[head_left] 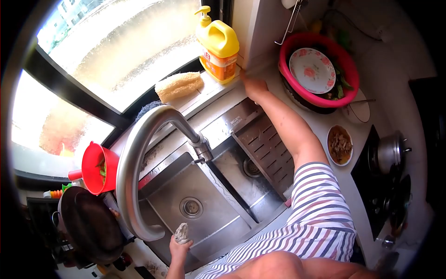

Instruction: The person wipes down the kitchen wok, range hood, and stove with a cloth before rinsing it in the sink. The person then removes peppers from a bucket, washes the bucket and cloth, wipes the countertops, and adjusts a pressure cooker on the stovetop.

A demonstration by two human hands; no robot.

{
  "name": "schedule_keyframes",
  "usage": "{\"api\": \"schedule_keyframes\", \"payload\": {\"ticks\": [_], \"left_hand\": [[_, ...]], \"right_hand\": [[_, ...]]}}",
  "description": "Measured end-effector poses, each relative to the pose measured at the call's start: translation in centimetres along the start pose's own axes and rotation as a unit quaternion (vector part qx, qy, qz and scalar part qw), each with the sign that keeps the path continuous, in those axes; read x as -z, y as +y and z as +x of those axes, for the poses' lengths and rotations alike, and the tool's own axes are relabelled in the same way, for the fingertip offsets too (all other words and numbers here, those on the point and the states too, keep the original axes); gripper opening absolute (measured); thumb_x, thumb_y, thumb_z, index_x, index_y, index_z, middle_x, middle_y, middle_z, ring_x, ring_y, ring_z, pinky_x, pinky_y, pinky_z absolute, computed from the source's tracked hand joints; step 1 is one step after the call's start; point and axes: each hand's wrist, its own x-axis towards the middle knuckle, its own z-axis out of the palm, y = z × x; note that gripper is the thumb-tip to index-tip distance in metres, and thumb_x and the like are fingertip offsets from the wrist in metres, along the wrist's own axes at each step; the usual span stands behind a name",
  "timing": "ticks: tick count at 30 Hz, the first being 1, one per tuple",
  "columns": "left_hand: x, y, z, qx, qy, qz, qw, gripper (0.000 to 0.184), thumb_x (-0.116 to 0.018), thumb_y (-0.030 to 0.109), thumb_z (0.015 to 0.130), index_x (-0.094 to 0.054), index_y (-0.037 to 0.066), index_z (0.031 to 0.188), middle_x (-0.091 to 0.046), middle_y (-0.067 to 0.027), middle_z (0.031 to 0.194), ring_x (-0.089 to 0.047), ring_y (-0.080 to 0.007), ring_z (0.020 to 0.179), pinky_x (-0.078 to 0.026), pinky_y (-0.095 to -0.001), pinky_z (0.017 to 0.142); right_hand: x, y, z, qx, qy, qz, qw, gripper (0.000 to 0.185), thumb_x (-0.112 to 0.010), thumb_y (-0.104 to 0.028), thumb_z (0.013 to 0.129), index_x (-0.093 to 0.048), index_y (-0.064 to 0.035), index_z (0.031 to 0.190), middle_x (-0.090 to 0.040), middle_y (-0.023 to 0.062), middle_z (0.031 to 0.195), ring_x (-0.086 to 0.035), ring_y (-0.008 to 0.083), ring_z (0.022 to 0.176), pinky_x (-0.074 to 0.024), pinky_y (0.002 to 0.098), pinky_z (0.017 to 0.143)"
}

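Observation:
My left hand, low over the front of the sink, is closed around a crumpled greyish-white cloth. Below it lies the left basin of the steel sink, with its round drain. My right arm reaches across the sink's right side. At the back ledge, my right hand is just right of a yellow pump bottle; its fingers are smeared, and I cannot tell whether they hold anything. A loofah lies left of the bottle. The large curved faucet arches over the sink.
A slotted steel tray covers part of the right basin. On the right counter stand a pink basin with a floral plate in it, a bowl of food and a pot. A red container and dark pan are left.

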Motion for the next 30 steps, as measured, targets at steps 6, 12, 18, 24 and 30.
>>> {"api": "schedule_keyframes", "payload": {"ticks": [6, 12, 18, 24, 30], "left_hand": [[-0.3, 0.7, -1.6, 0.002, 0.003, 0.023, 1.0, 0.045, -0.076, 0.006, 0.057, -0.048, 0.001, 0.093, -0.055, -0.0043, 0.071, -0.052, -0.0114, 0.051, -0.044, -0.0244, 0.042], [-0.8, 0.2, -1.7, -0.043, 0.006, 0.07, 0.997, 0.047, -0.076, 0.008, 0.057, -0.049, 0.0, 0.094, -0.057, -0.0055, 0.073, -0.053, -0.0114, 0.051, -0.046, -0.0252, 0.043], [-0.9, -0.1, -0.7, -0.017, -0.007, 0.041, 0.999, 0.047, -0.076, 0.006, 0.057, -0.048, 0.0, 0.095, -0.057, -0.0053, 0.074, -0.053, -0.0116, 0.053, -0.047, -0.0254, 0.043], [0.0, -0.4, -1.7, 0.01, 0.023, -0.007, 1.0, 0.047, -0.075, 0.004, 0.058, -0.047, 0.002, 0.095, -0.054, -0.0039, 0.067, -0.05, -0.0109, 0.047, -0.042, -0.0244, 0.039], [-0.4, 1.0, -2.2, -0.017, 0.019, 0.009, 1.0, 0.043, -0.073, 0.005, 0.059, -0.046, 0.003, 0.093, -0.053, -0.0034, 0.066, -0.049, -0.0104, 0.046, -0.039, -0.0241, 0.038]], "right_hand": [[2.8, 0.6, -2.6, 0.06, 0.012, 0.021, 0.998, 0.057, -0.034, -0.004, 0.079, -0.033, -0.0233, 0.133, -0.059, 0.0196, 0.101, -0.057, 0.0372, 0.09, -0.0447, 0.0425, 0.079], [-1.4, 1.0, -0.5, 0.06, 0.054, 0.042, 0.996, 0.053, -0.038, -0.008, 0.082, -0.032, -0.0205, 0.134, -0.061, 0.0218, 0.094, -0.059, 0.0363, 0.087, -0.0464, 0.04, 0.077], [1.9, -1.6, -0.5, 0.059, -0.043, -0.1, 0.992, 0.048, -0.038, -0.007, 0.082, -0.036, -0.0106, 0.13, -0.062, 0.0176, 0.095, -0.058, 0.0373, 0.088, -0.0461, 0.0412, 0.076], [1.7, 2.0, -4.5, 0.092, 0.039, -0.036, 0.994, 0.044, -0.038, -0.003, 0.078, -0.044, -0.0095, 0.122, -0.061, 0.019, 0.094, -0.057, 0.0366, 0.09, -0.0454, 0.043, 0.077], [-1.3, 0.7, -2.6, 0.092, -0.025, -0.059, 0.994, 0.032, -0.043, -0.007, 0.079, -0.053, -0.0055, 0.11, -0.063, 0.0169, 0.094, -0.06, 0.0332, 0.087, -0.0477, 0.0415, 0.072]]}}
